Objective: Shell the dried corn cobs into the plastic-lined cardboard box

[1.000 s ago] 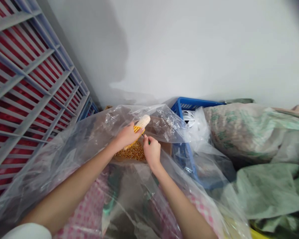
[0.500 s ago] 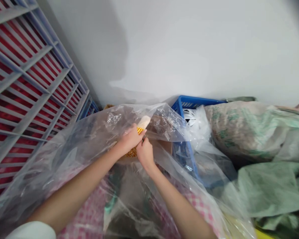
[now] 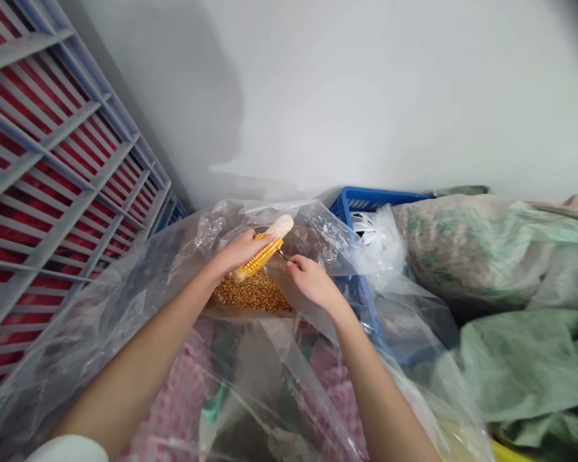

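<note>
My left hand [image 3: 243, 249] is wrapped round a corn cob [image 3: 261, 256], held slanting with its bare whitish end at the top right and yellow kernels along the rest. In my right hand [image 3: 313, 279] is a thin dark pointed tool [image 3: 282, 255], pinched in the fingers; its tip is close to the cob's right side. Whether the tip touches the cob I cannot tell. Below both hands, loose corn kernels [image 3: 253, 292] lie in a heap inside a clear plastic sheet [image 3: 173, 256] that spreads over my lap.
A grey-blue slatted crate [image 3: 84, 183] with red behind its slats stands on the left. To the right is a blue basket [image 3: 349, 199] holding a white plastic bag [image 3: 385, 237]. Beyond it lie a stuffed woven sack [image 3: 457, 244] and green sacking [image 3: 520, 366]. A pale wall rises ahead.
My right hand has moved away from the cob to the right, and the thin tool now shows. More of the cob and of the kernel heap has come into view.
</note>
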The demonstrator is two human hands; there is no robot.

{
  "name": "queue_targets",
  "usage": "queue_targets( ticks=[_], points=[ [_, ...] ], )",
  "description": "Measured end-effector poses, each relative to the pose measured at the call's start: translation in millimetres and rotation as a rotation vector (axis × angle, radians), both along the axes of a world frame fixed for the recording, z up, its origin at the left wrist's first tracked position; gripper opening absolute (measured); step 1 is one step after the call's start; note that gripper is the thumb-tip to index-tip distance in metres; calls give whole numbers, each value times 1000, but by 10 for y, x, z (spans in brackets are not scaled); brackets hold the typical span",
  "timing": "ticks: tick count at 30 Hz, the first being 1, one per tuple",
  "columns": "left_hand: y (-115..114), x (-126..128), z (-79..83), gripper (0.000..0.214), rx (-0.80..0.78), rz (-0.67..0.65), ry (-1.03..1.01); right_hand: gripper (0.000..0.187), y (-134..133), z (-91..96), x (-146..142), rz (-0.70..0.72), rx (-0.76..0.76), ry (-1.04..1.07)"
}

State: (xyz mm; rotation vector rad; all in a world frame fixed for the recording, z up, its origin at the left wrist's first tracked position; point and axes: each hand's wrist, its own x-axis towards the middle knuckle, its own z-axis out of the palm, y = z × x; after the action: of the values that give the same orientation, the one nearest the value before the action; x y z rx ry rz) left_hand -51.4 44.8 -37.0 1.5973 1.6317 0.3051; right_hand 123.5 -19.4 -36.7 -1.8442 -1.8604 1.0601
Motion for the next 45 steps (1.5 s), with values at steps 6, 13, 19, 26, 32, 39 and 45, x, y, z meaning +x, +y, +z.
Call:
queue_targets(
  ticks=[6, 13, 19, 26, 32, 39, 45],
  points=[
    [-31, 3, 93, 57, -304, 65, -488, 22, 44, 97, 276, -113, 59, -28],
    [-73, 116, 237, 48, -491, 84, -686, 38, 65, 163, 153, -356, 282, 341],
    [-104, 169, 255, 48, -515, 78, -734, 39, 20, 219, 77, -260, 359, 339],
    [-137, 180, 276, 47, -489, 51, -770, 35, -12, 269, 72, -239, 393, 138],
    [-152, 160, 273, 47, -408, -1, -740, 31, -28, 295, 79, -183, 397, 18],
    [-164, 165, 294, 46, -417, -18, -727, 30, -15, 302, 124, -139, 398, 70],
    [-162, 157, 310, 49, -450, -59, -739, 30, 5, 289, 159, -113, 419, 106]
  ],
)
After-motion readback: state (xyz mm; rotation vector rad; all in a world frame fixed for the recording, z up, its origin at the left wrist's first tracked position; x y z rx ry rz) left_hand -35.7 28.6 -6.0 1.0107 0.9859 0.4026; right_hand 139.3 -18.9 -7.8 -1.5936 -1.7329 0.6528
